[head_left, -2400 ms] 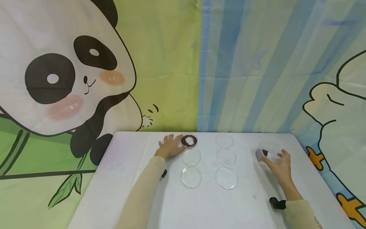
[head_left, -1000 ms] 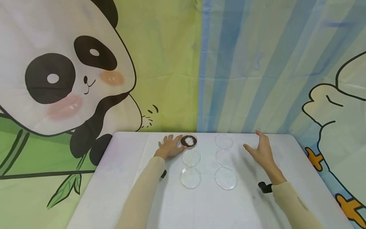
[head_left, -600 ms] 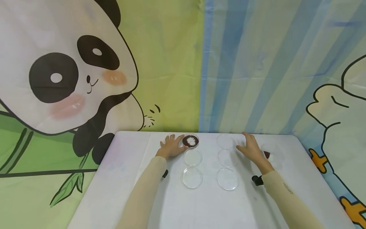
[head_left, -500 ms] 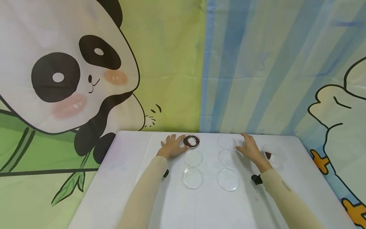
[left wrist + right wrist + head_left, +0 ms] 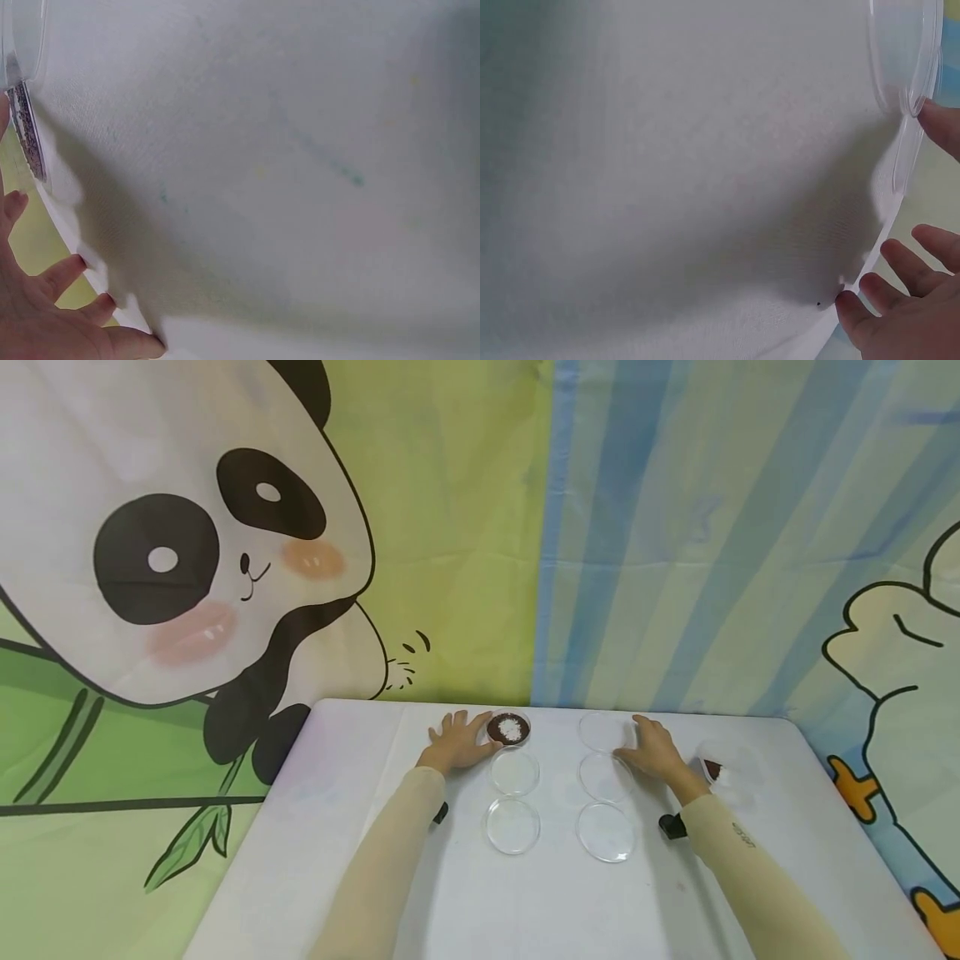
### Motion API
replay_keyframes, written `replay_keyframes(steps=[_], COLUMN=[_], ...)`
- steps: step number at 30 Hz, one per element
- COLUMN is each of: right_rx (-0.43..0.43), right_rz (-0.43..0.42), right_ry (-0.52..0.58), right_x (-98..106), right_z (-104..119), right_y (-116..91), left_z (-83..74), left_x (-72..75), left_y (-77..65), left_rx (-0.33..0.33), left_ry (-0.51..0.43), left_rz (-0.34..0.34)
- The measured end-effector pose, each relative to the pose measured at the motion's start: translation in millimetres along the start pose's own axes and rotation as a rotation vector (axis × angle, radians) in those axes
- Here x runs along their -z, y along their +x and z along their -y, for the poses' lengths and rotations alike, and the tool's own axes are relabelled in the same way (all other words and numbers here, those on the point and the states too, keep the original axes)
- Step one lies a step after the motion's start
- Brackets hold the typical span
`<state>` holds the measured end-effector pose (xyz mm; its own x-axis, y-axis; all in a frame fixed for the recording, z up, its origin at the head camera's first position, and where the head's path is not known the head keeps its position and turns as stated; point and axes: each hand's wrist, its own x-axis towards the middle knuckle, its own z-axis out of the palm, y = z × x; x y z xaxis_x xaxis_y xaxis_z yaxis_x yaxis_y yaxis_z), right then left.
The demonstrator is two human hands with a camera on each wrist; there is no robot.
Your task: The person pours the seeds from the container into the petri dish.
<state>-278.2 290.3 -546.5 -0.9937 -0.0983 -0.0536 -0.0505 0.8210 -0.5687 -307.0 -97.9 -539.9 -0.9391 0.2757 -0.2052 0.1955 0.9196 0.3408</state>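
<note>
My left hand [image 5: 455, 743] rests on the table with its fingers spread, thumb and index finger beside a round clear dish [image 5: 508, 729] holding dark grains with a white patch in the middle. In the left wrist view, the dish's dark contents [image 5: 28, 135] show at the left edge, near the left hand [image 5: 52, 315]. My right hand [image 5: 651, 750] lies at the right side of the back-right clear dish [image 5: 598, 732], fingers extended. The right wrist view has the thumb of the right hand [image 5: 915, 315] at the rim of a clear dish [image 5: 906, 60].
More shallow clear dishes stand in two columns: front left [image 5: 513, 826], middle left [image 5: 515, 772], middle right [image 5: 604, 777] and front right [image 5: 606, 832]. Right of the right hand sits a clear container [image 5: 714, 770] with dark and white contents. A printed cloth [image 5: 465, 568] hangs behind the table.
My right hand has let go of the container at the right and moved left to the back-right dish, thumb and fingers drawing closer to it. My left hand has stayed by the filled dish.
</note>
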Motion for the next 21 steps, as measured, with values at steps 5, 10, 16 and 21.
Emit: replay_keyframes(steps=[5, 10, 16, 21], right_rx=[-0.012, -0.077, -0.107, -0.116], right_rz=[0.02, 0.047, 0.055, 0.058], right_ry=[-0.039, -0.084, -0.11, -0.103], right_x=[-1, -5, -8, -9], right_z=[2, 5, 6, 12], right_y=[2, 6, 10, 11], left_z=[-1.4, -5.0, -8.3, -8.7], left_x=[-1.5, -1.0, 0.2, 0.9], left_y=[1.2, 0.4, -0.5, -0.9], left_rx=[0.008, 0.009, 0.023, 0.037], left_ry=[0.012, 0.008, -0.017, -0.011], left_rz=[-0.003, -0.012, -0.02, -0.019])
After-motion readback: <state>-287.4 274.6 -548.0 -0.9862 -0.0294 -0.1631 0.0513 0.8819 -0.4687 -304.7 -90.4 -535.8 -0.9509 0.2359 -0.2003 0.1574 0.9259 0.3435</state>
